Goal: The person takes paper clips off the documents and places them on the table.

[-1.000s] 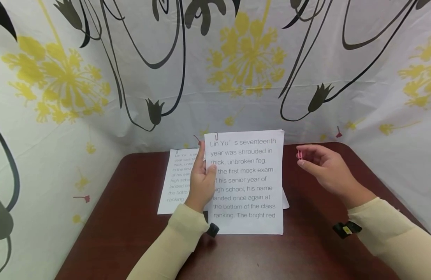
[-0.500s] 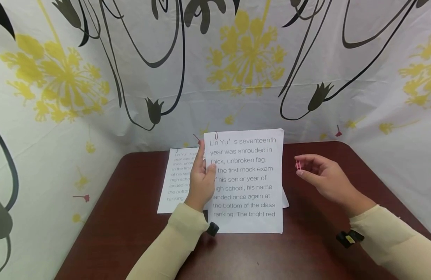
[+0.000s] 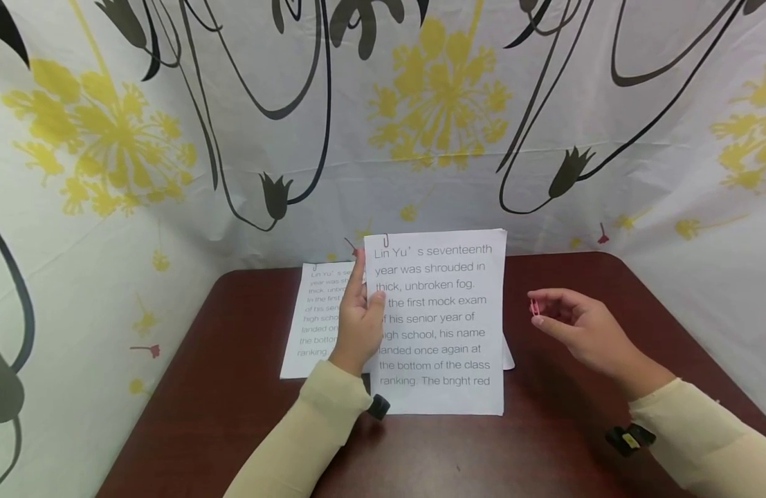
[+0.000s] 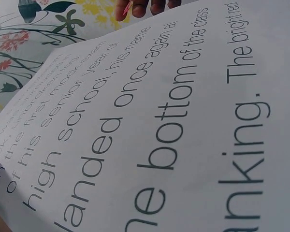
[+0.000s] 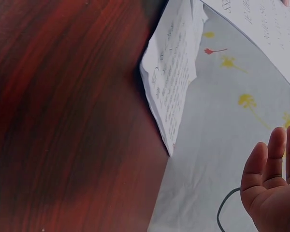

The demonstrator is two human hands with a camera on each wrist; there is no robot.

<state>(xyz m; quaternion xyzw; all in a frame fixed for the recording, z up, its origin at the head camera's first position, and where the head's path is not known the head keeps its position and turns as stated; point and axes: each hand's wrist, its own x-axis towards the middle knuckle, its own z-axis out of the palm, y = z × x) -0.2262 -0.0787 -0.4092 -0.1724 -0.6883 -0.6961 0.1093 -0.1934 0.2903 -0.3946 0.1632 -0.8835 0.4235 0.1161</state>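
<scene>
My left hand (image 3: 360, 325) grips a few printed sheets (image 3: 441, 332) by their left edge, thumb on the front, and holds them up facing me. A thin reddish paper clip (image 3: 385, 241) sits on their top edge near the left corner. To the right of the sheets, my right hand (image 3: 585, 335) pinches a pink paper clip (image 3: 535, 308) between thumb and forefinger, apart from the paper. In the left wrist view, the pink paper clip (image 4: 127, 7) shows beyond the sheets' far edge. Fingers of my right hand (image 5: 275, 188) appear at lower right in the right wrist view.
Behind the held sheets, another clipped stack of printed pages (image 3: 317, 321) lies on the dark wooden table (image 3: 233, 401), partly covered from view. A white cloth (image 3: 445, 194) with flower prints hangs around the table's back and sides.
My right hand has sunk a little toward me with the pink paper clip still pinched. The left hand and its sheets stay almost in place.
</scene>
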